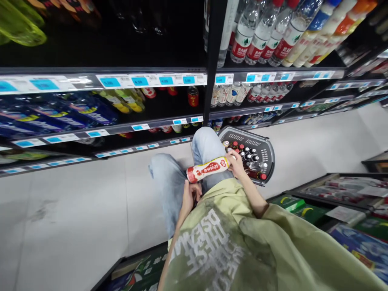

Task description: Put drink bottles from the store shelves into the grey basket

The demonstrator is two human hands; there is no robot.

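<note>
A white and red drink bottle (209, 169) with a printed label lies nearly level above my knees. My right hand (237, 165) grips it at the cap end, fingers wrapped round it. Just below the bottle's red end is my left hand (190, 195), its thumb tip at that end. The fingers of this hand are curled in, and whatever they may hold is hidden. To the right of my knee, a grey basket (268, 155) on the floor holds several bottles (247, 155) with red, black and white caps.
Drink shelves (209, 109) with price tags stand close in front, bearing blue-labelled bottles (81, 107) at left and red-labelled water bottles (242, 42) at upper right. Green boxes (287, 202) and other stacked goods are behind me at right. Pale floor tiles (75, 206) extend to the left.
</note>
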